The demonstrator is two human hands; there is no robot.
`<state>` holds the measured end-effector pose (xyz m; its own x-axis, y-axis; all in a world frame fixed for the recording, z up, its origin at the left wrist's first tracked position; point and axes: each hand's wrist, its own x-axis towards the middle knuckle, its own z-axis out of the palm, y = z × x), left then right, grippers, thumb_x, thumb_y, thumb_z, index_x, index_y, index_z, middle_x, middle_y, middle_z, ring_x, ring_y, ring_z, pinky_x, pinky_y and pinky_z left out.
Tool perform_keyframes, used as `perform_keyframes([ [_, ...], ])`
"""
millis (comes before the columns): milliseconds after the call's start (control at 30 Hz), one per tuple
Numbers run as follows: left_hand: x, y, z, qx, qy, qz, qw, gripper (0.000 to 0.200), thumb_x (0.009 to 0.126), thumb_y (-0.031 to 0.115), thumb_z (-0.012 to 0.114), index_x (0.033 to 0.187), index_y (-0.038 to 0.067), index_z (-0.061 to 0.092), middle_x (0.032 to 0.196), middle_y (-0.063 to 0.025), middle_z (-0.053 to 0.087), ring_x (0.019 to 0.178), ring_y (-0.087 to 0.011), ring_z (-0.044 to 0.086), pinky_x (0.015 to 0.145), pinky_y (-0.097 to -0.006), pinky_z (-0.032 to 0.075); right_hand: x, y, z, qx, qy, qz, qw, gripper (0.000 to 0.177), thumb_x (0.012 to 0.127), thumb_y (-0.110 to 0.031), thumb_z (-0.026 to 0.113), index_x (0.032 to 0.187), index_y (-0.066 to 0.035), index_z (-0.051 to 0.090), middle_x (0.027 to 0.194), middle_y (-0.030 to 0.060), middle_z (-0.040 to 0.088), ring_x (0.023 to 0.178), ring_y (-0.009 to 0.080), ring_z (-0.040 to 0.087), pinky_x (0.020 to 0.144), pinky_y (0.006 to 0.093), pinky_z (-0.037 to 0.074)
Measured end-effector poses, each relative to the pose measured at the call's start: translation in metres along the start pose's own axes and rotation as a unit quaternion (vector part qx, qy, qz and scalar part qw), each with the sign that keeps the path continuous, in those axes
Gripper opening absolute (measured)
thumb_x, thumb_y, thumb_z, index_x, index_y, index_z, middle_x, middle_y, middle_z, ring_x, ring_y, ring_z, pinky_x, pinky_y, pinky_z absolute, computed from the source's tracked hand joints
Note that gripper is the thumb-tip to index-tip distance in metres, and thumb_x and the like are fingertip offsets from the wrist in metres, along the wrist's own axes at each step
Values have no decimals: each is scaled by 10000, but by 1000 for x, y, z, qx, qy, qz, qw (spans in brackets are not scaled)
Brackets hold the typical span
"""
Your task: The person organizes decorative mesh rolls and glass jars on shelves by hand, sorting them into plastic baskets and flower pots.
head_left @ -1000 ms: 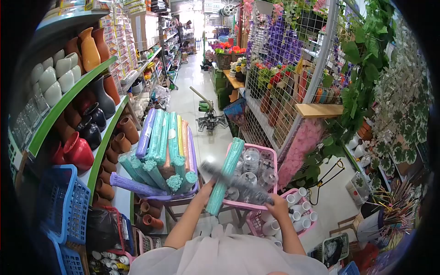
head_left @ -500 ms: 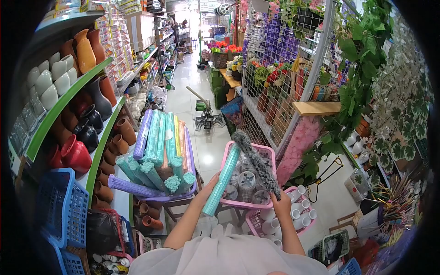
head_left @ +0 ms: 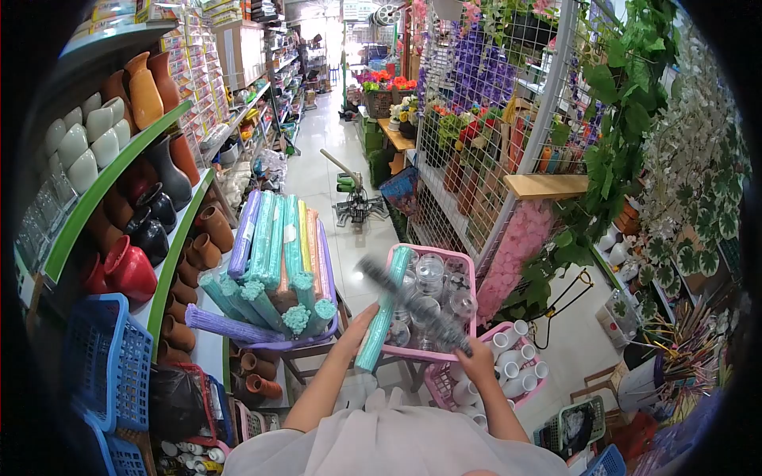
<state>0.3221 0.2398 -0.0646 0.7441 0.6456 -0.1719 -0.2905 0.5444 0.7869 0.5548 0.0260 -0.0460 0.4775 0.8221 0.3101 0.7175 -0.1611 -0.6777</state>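
Observation:
My left hand [head_left: 359,329] is closed round a bundle of teal pipe cleaners [head_left: 386,308] in clear wrap, held upright at a slant. In my right hand [head_left: 478,362] is a dark grey fuzzy bundle [head_left: 432,316], gripped at its lower end and blurred by motion. Its upper part crosses in front of the teal bundle. Both are over a pink basket [head_left: 474,279] with several clear plastic jars [head_left: 429,268]. To the left, a purple basket [head_left: 335,321] carries more wrapped bundles [head_left: 278,238] in teal, purple, yellow and peach.
Shelves of vases [head_left: 131,266] line the left, above blue baskets [head_left: 107,357]. A lower pink basket [head_left: 438,389] has white cups [head_left: 520,385]. A wire mesh rack [head_left: 476,159] with flowers rises on the right. A floor stand [head_left: 357,205] is in the aisle.
The grey bundle's upper end has swung left across the teal bundle, and my right hand has moved slightly left and down. My left hand stays nearly in place.

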Motion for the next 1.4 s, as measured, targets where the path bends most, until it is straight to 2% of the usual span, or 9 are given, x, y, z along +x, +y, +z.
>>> perform_keyframes([
  [167,4,7,-6,66,54,-103,991,467,992,424,388,1168,33,573,883,-64,644,688,-130,612,565,-276,524,2,18,3,-45,-59,-119,990,314,765,-230,687,1021,-58,632,871,178,657,833,369,629,711,401,495],
  [233,2,11,8,18,-6,-63,998,468,996,410,378,1263,55,527,920,-70,645,694,-130,614,569,-278,527,18,12,2,-45,11,84,995,314,805,-274,663,1021,-47,630,873,197,658,843,384,631,719,415,490],
  [300,-1,9,13,20,24,-33,999,573,964,505,422,1250,23,544,941,-62,648,777,-138,636,614,-257,542,30,13,7,-13,66,102,992,332,843,-315,633,1014,-31,626,873,214,661,845,404,631,725,435,482],
  [333,0,10,10,-16,-3,-40,999,509,996,378,399,1448,163,311,1093,-115,601,805,-184,638,660,-320,561,37,20,13,-2,76,120,990,369,846,-328,634,1061,-31,598,894,221,662,856,416,630,732,439,483],
  [500,-4,8,13,-61,-3,-13,998,545,993,364,415,1481,205,231,1163,-136,555,908,-236,645,730,-358,573,46,29,42,-12,24,148,989,508,833,-290,641,1247,-58,459,1014,281,625,949,446,602,805,456,470],
  [600,-8,9,10,-39,5,4,999,543,997,350,409,1485,209,218,1167,-140,548,921,-249,645,739,-363,574,48,23,61,53,-11,67,996,550,787,-155,632,1291,-102,419,1180,264,568,1071,427,566,896,441,444],
  [833,-18,13,7,-33,57,27,998,522,1004,313,397,1483,200,222,1155,-137,553,887,-239,647,734,-356,573,47,-9,87,-112,-177,17,978,575,791,-114,620,1331,-212,450,1022,188,543,966,403,577,855,466,465],
  [1100,-28,15,6,12,82,37,996,524,1008,286,394,1485,165,211,1138,-141,554,866,-228,645,734,-340,564,27,10,97,-205,-153,-68,964,578,782,-160,651,1323,-280,486,1071,134,523,990,316,534,803,471,455],
  [1400,-40,22,18,115,93,53,988,613,962,229,522,1493,159,224,1124,-109,571,835,-159,624,714,-288,525,27,-9,91,-132,-59,-111,983,412,781,-226,684,1179,-180,589,1160,107,523,1082,301,503,823,481,432],
])
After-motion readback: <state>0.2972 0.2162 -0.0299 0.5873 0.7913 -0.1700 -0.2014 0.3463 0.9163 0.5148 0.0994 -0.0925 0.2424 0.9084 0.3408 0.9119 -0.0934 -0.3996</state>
